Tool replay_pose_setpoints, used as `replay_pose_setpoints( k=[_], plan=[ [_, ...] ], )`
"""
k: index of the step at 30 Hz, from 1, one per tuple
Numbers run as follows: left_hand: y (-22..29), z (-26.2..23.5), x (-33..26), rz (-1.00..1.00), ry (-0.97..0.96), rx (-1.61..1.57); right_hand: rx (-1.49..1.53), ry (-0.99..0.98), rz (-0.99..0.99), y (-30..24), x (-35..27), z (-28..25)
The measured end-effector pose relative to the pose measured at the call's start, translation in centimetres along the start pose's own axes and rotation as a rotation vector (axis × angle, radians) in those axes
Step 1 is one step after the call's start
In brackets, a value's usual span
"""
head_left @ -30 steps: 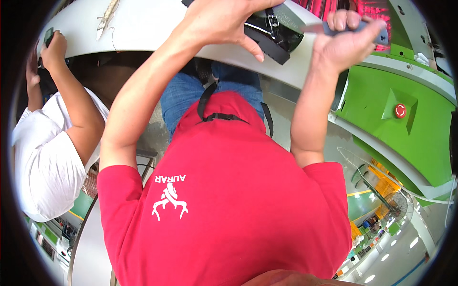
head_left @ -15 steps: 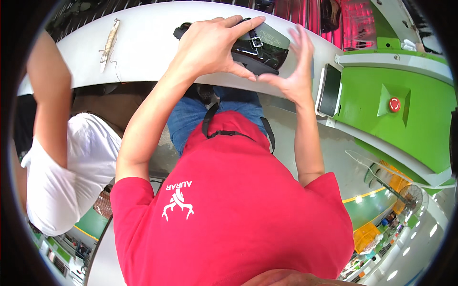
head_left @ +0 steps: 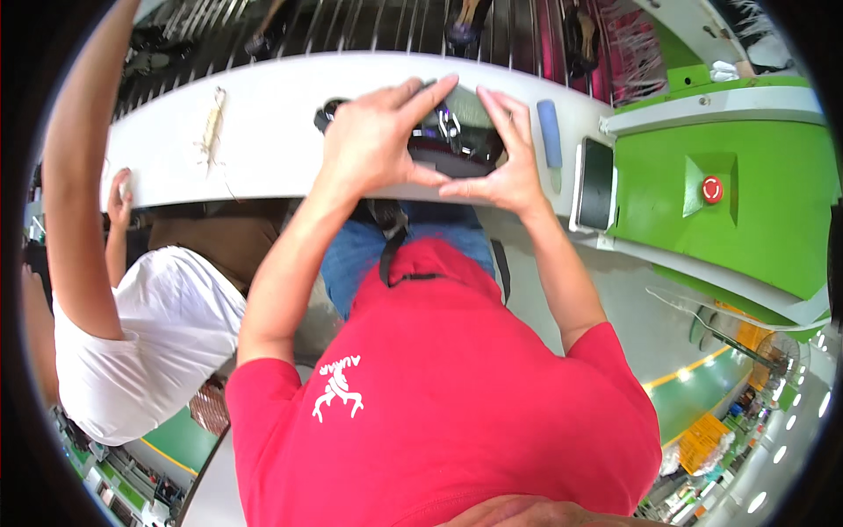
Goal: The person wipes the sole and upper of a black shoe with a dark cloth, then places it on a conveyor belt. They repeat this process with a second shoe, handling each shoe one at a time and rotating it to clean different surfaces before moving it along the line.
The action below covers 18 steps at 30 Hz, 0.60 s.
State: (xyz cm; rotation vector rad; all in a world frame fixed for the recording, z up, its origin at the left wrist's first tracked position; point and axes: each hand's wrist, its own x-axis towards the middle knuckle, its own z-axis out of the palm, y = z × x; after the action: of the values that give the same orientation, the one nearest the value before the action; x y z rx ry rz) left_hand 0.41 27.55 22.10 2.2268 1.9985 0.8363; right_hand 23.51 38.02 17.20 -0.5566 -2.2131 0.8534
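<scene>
Black bag [head_left: 452, 145], small, with metal clips and a strap hanging off the near edge, lies on the curved white worktop [head_left: 263, 140] straight ahead of the person, framed between both hands so that, by the look of it, it stays put while being handled. Left hand [head_left: 373, 140] lies over its left part, fingers spread and thumb along the near side, grip closed on the bag; right hand [head_left: 500, 162] presses its right end, fingers apart and upright, thumb meeting the left thumb. Adjacent items: blue cylinder [head_left: 549, 132] just beside the right hand, dark tablet [head_left: 597, 184] beyond it against the green machine housing [head_left: 729, 193], pale cord bundle [head_left: 211, 132] well apart to the left, near a co-worker in a white shirt [head_left: 140, 351].
</scene>
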Motion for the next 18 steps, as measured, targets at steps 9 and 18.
replay_pose_setpoints(
  k=[9, 18],
  plan=[
    [1.3, -2.3, -0.2, 0.045, 0.046, -0.012, 1.033, 0.095, 0.532, -0.4, 1.5, 2.0],
    [-4.5, -1.6, -3.5, -0.291, 0.686, -0.622, 1.147, 0.427, 0.828, -2.9, 0.2, 0.2]
  ],
)
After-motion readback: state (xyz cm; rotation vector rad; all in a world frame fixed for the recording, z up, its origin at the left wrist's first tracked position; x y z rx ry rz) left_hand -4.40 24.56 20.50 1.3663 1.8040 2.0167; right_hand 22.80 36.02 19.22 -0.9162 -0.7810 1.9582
